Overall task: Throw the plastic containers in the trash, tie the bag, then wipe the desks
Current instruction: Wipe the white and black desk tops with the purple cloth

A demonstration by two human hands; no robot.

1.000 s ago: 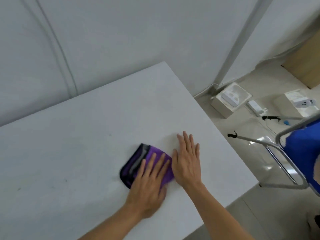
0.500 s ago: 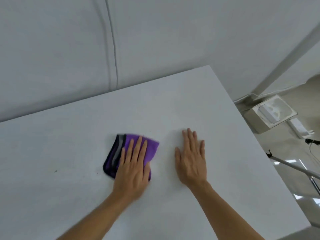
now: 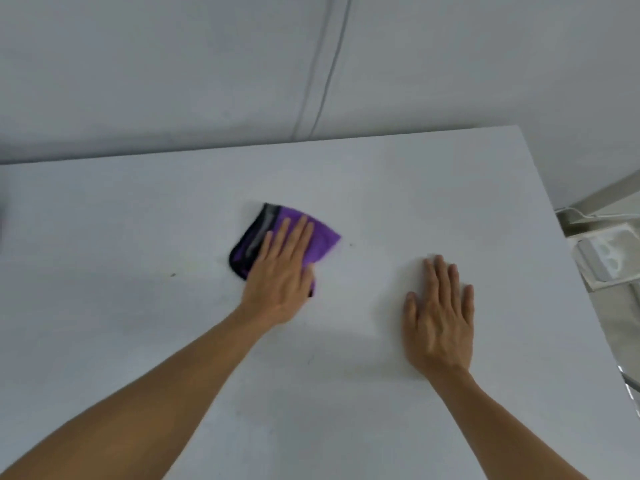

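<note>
We seem to be in a plain office or workroom. We see 1 broad white desk [image 3: 145, 237] with a bare matte top, standing before a blank, pale grey wall [image 3: 138, 64]. A narrow strip of cable or trunking [image 3: 322, 64] runs down that wall. At the right, on a pale floor [image 3: 616, 323], lie 1 white carton [image 3: 606, 258] and a loose white cord [image 3: 581, 215].

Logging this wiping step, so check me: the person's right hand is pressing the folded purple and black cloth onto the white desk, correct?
Wrong hand. It is the left hand that presses the folded purple and black cloth onto the white desk, fingers straight; the right hand lies flat on the bare desktop, apart from the cloth. The head view shows this.
</note>
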